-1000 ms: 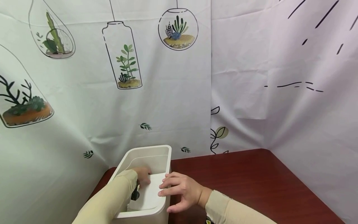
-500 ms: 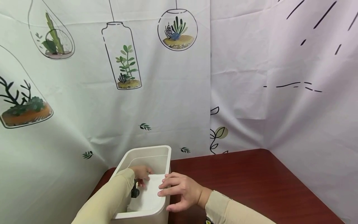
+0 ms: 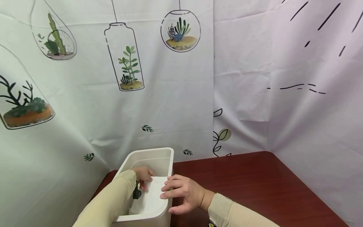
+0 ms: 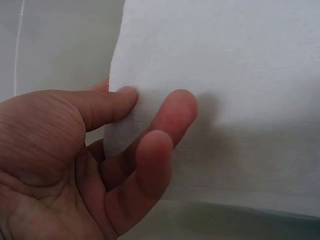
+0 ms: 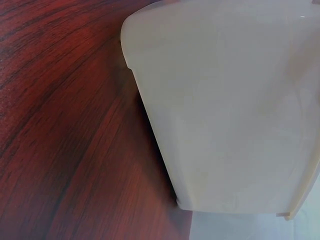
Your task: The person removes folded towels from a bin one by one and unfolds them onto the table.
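Pinching the white cloth at its corner inside the white bin, the left hand should keep it flat while the right hand, fingers relaxed, steadies the rim on the desk.

Staged recording booth, not a lived-in room: printed plant-pattern curtain and plain white sheet hung as backdrop walls around a dark red wood-grain worktop, only a white plastic bin on it
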The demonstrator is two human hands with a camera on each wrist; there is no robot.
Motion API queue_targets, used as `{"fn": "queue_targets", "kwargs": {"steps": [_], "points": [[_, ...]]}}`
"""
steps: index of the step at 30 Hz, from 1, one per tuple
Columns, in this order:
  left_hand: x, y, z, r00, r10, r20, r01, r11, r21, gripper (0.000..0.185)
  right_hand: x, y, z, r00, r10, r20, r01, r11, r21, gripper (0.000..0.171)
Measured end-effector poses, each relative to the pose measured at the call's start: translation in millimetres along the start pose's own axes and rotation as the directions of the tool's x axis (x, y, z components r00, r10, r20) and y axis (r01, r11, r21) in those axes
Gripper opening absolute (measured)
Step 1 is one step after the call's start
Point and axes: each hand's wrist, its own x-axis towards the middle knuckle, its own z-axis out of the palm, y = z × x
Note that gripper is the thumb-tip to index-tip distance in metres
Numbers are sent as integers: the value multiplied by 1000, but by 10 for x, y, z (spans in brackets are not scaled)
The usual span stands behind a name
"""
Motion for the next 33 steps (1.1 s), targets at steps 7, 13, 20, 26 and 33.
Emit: {"fn": "queue_targets", "kwargs": {"steps": [7, 13, 20, 26, 33], "points": [[-83, 104, -76, 1000, -15, 17, 14, 999, 44, 24, 3, 11, 15, 1000, -23, -9, 23, 1000, -1, 48], [-201, 282, -179, 998, -22, 65, 17, 997, 75, 22, 7, 20, 25, 999, -41, -25, 40, 999, -12, 44], [-316, 380, -268, 1000, 18, 13, -19, 997, 71, 23, 24, 9, 40, 999, -38, -31, 38, 999, -13, 41], [-421, 477, -385, 1000, 14, -21, -13, 998, 63, 21, 14, 10, 46, 998, -44, -49, 44, 999, -2, 38], [-464, 558, -578, 996, 41, -81, -38, 999, 33, 24, 3, 26, 57, 998, -3, -59, 6, 999, 50, 32]]}}
